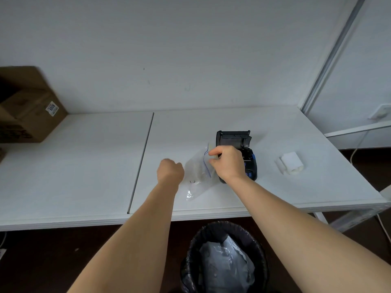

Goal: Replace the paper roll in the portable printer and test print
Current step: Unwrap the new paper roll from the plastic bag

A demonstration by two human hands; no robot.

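Observation:
A black portable printer (243, 149) with blue buttons lies on the white table (84, 166), its lid standing open. A clear zip bag (197, 174) with a blue seal line lies just left of it, something pale inside. My right hand (227, 163) pinches the bag's top edge in front of the printer. My left hand (170, 171) is closed against the bag's left side; whether it grips the plastic is hidden. Two white paper rolls (291, 163) lie together to the right of the printer.
A brown cardboard box (27, 106) stands at the table's far left against the wall. Below the front edge sits a black-lined waste bin (224, 256) with crumpled plastic inside. A seam (141, 161) splits the table top. A white frame post (330, 58) rises at the right.

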